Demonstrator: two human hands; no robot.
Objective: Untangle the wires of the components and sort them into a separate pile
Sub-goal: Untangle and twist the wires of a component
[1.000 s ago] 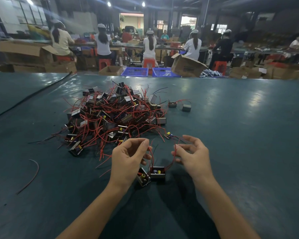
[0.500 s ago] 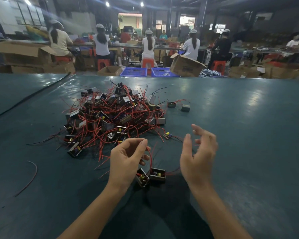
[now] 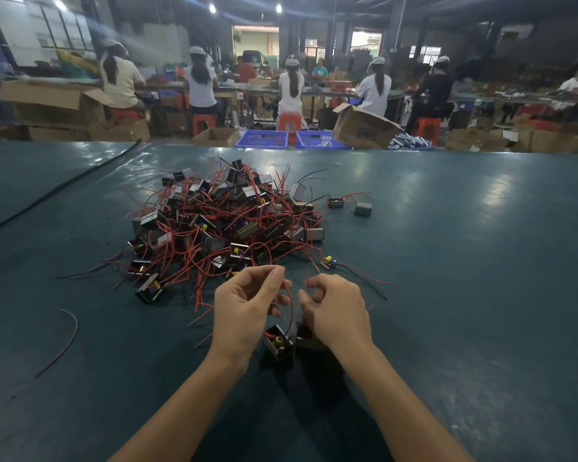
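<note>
A tangled heap of small black box components with red wires (image 3: 224, 225) lies on the dark green table (image 3: 464, 261). Just in front of it, my left hand (image 3: 244, 308) pinches a red wire (image 3: 290, 301) that curves down to a component (image 3: 279, 345) hanging below my fingers. My right hand (image 3: 337, 311) is curled close beside it, fingertips pinched on another red wire end, and it partly hides a second component (image 3: 306, 338). Two separate components (image 3: 347, 205) rest to the right of the heap.
A loose red wire (image 3: 64, 341) lies on the table at the left. A small board with a yellow part and dark leads (image 3: 327, 261) sits right of the heap. Beyond the table's far edge are blue crates (image 3: 294, 140), cardboard boxes and seated workers.
My right hand, which was lifted open with fingers spread, has come back in toward my left hand and closed on a wire end. The left hand has stayed pinched on its wire.
</note>
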